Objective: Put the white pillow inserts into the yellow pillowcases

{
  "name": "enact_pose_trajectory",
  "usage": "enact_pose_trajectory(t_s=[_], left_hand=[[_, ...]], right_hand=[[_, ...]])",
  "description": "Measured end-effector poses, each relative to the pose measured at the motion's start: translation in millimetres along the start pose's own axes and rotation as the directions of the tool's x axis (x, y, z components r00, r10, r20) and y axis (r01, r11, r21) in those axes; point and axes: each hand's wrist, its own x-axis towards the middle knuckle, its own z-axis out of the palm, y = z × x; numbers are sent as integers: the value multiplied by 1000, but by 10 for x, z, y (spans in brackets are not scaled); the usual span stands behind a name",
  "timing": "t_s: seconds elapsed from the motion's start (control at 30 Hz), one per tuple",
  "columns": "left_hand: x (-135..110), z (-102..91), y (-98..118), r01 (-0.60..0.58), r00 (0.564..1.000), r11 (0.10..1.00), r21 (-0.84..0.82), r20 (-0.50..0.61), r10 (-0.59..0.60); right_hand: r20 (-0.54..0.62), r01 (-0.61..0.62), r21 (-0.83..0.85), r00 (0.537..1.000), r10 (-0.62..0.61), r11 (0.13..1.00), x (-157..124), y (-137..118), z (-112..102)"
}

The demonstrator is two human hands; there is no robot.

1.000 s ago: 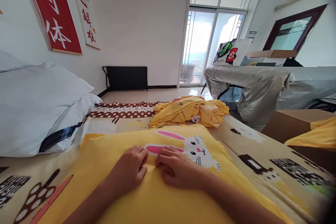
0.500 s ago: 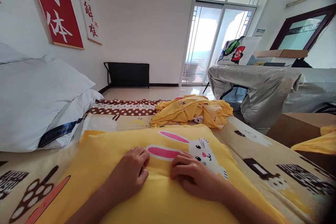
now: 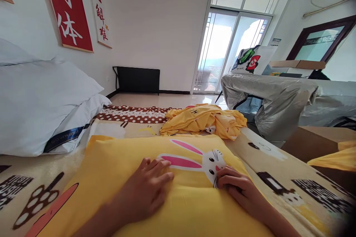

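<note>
In the head view, a plump yellow pillow (image 3: 191, 207) with a white rabbit's face and pink ears lies across the bed in front of me. My left hand (image 3: 150, 185) rests on its middle, fingers stretched out and apart beside the lower pink ear. Over the rabbit's face is my right hand (image 3: 240, 185), its fingers loosely bent onto the cloth and a gap showing below them. Neither hand lifts the pillow. Beyond it sits a crumpled heap of yellow printed cloth (image 3: 204, 118).
White pillows (image 3: 47, 100) are stacked at the left on the patterned blanket (image 3: 267, 170). To the right stand a cardboard box (image 3: 311, 140) with yellow cloth over its edge and a table (image 3: 267, 85) under silver sheeting. A black folded panel (image 3: 139, 79) leans against the far wall.
My right hand has slid right from the rabbit's ear onto its face. My left hand has shifted slightly right and its fingers have spread. The view has tilted up a little.
</note>
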Motion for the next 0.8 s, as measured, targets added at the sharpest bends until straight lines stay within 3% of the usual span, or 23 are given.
enact_pose_trajectory(t_s=[0.27, 0.4, 0.5, 0.57, 0.6, 0.7, 0.8], left_hand=[[8, -22, 189, -159, 985, 987, -34, 57, 161], [5, 58, 266, -255, 966, 967, 2, 47, 255], [-9, 177, 251, -333, 943, 940, 73, -3, 334], [-11, 243, 227, -366, 929, 925, 104, -18, 369], [-8, 267, 217, -377, 924, 919, 117, -23, 382], [10, 305, 207, -402, 902, 902, 160, -101, 420], [29, 309, 225, -403, 885, 893, 199, -161, 436]], right_hand=[[-200, -217, 3, 956, 213, 976, -500, 424, -29], [-217, -314, -56, 930, 296, 948, -669, 638, -29], [-300, -487, -205, 857, 419, 849, -590, 648, -111], [-460, -553, -298, 797, 391, 778, -384, 454, -201], [-536, -541, -332, 782, 317, 773, -234, 287, -245], [-549, -296, -454, 836, -3, 840, 370, -398, -305], [-395, -76, -482, 908, -139, 873, 1035, -1005, -137]])
